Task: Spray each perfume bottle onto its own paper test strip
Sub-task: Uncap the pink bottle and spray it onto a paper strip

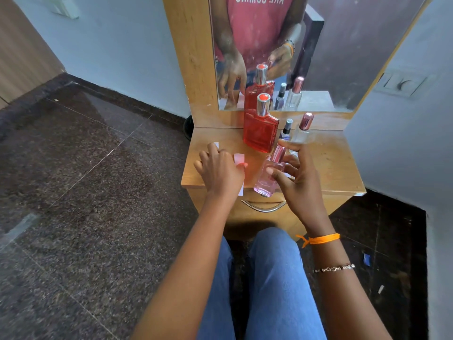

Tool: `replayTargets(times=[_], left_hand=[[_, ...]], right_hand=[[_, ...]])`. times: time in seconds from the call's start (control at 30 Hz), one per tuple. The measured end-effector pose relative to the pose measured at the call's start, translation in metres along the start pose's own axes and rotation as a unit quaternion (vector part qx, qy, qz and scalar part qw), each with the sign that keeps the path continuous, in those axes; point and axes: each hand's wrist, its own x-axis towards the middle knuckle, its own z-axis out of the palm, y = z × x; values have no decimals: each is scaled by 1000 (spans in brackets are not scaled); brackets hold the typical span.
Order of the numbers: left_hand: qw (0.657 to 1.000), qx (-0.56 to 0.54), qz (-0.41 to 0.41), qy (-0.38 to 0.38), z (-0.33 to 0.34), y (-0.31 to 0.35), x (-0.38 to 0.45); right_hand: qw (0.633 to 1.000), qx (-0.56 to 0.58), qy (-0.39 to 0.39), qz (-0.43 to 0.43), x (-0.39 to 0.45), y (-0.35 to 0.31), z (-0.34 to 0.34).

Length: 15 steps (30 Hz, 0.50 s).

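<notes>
My right hand [297, 179] grips a pale pink perfume bottle [266, 179] with a rose metal cap, tilted over the front edge of the wooden dresser top [331, 163]. On the left part of the top my left hand [220, 171] lies palm down over white paper test strips [239, 159]; strip ends show beyond its fingers and by the wrist. Behind stand a large red bottle [259, 132] with a silver cap, a small blue bottle [286, 133] with a dark sprayer and a clear bottle [302, 133] with a rose cap.
A mirror [343, 57] rises at the back of the dresser and reflects the bottles and my hands. A drawer with a metal handle [263, 207] sits below the top. My knees in blue jeans are under it. White walls close in on both sides.
</notes>
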Motion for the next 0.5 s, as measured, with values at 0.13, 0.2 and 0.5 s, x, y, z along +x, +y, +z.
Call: replayTargets(times=[0.13,0.2,0.5], left_hand=[[999,-2,-21,-27,6,4,2],[999,-15,-24,-36,5,5,1],[958,-271,-15,-87,-5,19,-7]], right_hand=[[1000,-2,-7,-4,0,1,0],[1000,-5,-5,-3,0,2,-2],[999,-11,37,6,-5,7,-24]])
